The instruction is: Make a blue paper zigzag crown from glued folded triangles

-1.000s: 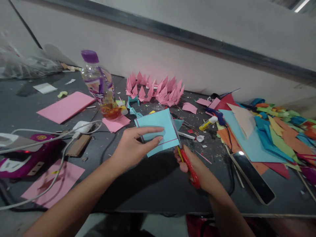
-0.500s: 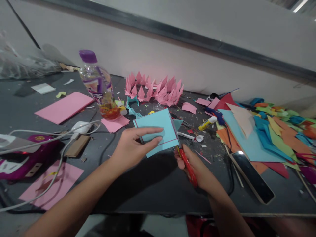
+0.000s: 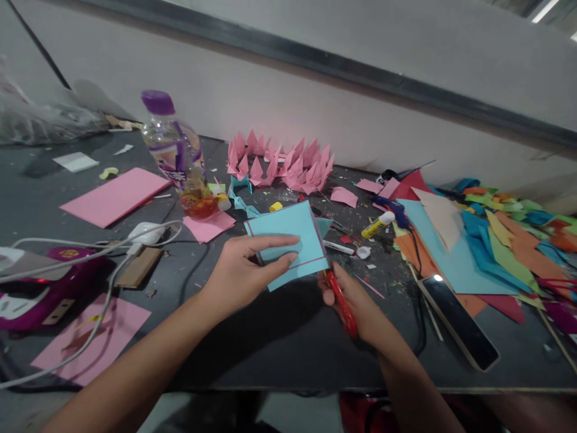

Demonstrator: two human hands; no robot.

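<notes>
My left hand grips a light blue sheet of paper, with thumb and index finger on its upper face and the other fingers hidden beneath. Dark purple lines run along the sheet's edges. At the sheet's lower right corner, my right hand is wrapped round the red handles of a pair of scissors. The blades meet the paper's right edge and are mostly hidden. Behind the sheet stands a ring of folded pink paper points, beside a folded blue paper strip.
A purple-capped bottle stands left of the paper. Pink sheets and a magenta power strip with white cables lie farther left. On the right are a glue stick, a glue gun, a phone and coloured paper scraps.
The camera view has shifted very slightly. The paper and scissors sit almost where they were, both hands keeping their hold.
</notes>
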